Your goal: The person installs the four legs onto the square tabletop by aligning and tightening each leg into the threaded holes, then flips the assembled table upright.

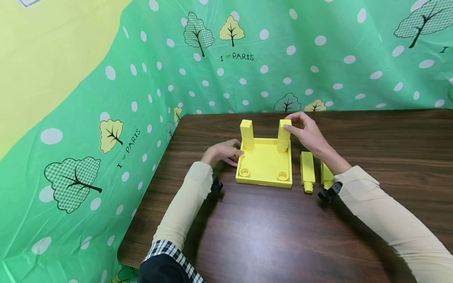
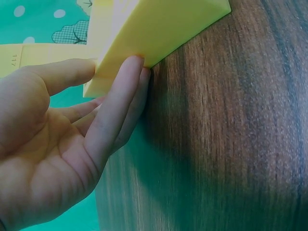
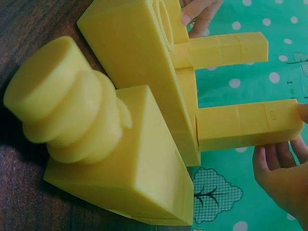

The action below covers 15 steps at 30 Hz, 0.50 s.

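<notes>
Cream-sleeved left forearm (image 1: 185,202) extended, bare left-hand grip (image 1: 224,151) low, fingers lightly bent; cream-sleeved right forearm (image 1: 389,214) extended, bare right-hand grip (image 1: 307,131) higher, pinching.

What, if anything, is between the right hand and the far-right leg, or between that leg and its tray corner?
Nothing visible. The right hand grips the far-right leg near its top; the leg's lower end meets the tray at that corner. Two loose legs lie aside, right of the tray. Seating depth: can't tell.
</notes>
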### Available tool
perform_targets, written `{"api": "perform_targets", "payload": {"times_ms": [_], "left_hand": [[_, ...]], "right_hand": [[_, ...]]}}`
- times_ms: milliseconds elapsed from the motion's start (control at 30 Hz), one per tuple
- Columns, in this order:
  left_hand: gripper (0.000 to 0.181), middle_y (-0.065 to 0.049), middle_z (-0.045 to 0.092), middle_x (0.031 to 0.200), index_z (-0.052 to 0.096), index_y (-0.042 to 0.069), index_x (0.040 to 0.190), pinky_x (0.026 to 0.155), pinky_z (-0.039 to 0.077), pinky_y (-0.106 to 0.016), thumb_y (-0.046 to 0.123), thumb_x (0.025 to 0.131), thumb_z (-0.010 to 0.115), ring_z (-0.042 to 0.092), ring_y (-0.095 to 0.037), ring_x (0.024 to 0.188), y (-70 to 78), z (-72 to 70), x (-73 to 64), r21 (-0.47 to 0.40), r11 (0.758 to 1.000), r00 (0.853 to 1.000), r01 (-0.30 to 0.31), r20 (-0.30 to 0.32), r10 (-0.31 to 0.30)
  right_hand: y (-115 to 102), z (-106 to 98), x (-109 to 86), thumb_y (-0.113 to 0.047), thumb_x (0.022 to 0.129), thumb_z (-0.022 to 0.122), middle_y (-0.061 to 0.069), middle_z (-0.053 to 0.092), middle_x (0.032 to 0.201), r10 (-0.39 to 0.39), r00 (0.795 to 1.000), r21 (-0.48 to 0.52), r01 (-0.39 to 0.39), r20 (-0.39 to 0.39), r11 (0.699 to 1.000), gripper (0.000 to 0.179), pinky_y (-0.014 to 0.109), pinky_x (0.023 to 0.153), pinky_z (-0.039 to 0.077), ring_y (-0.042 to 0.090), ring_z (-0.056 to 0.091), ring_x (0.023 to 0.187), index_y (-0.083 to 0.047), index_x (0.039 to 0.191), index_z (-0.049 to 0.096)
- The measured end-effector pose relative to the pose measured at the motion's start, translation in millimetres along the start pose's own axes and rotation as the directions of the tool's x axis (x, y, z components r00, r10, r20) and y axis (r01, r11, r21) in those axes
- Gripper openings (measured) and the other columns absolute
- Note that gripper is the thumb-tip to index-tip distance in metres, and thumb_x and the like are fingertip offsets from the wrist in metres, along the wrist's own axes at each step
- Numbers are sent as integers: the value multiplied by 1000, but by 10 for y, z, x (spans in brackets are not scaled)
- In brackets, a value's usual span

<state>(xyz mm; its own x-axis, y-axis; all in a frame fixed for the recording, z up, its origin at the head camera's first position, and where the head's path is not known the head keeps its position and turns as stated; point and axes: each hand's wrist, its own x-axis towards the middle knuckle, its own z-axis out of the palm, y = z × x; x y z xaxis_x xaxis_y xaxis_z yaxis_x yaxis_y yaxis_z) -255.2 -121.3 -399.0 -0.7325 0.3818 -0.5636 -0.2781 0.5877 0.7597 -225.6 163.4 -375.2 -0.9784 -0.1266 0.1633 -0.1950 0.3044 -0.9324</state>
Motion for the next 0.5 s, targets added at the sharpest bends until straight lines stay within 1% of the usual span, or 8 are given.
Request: {"api": "perform_targets", "payload": {"times_ms": [167, 367, 500], "left_hand": [[47, -12, 52, 90, 31, 9, 139, 73, 61, -34, 17, 98, 54, 59, -21, 75, 5, 2, 2, -10, 1000, 1000, 8, -5, -8], [47, -12, 52, 90, 31, 9, 139, 73, 61, -34, 17, 99, 54, 59, -21, 75, 8, 10, 7, -9, 1000, 1000, 12, -9, -12], [48, -12, 53, 90, 30, 10, 140, 72, 61, -33, 17, 99, 54, 60, -21, 74, 11, 13, 15, -5, 1000, 1000, 16, -9, -16]], "right_hand": [[29, 0, 4, -35, 93, 62, -1, 49, 108, 3, 1000, -56, -3, -12, 998, 43, 19, 70, 44, 13, 49, 94, -7, 122, 49], [28, 6, 1, -39, 91, 64, 3, 50, 111, 13, 1000, -109, -16, -23, 994, 48, 16, 70, 47, 14, 51, 96, -8, 123, 48], [21, 8, -3, -42, 90, 64, 4, 50, 111, 26, 999, -127, -29, -29, 991, 51, 15, 71, 48, 15, 52, 97, -8, 124, 47]]}}
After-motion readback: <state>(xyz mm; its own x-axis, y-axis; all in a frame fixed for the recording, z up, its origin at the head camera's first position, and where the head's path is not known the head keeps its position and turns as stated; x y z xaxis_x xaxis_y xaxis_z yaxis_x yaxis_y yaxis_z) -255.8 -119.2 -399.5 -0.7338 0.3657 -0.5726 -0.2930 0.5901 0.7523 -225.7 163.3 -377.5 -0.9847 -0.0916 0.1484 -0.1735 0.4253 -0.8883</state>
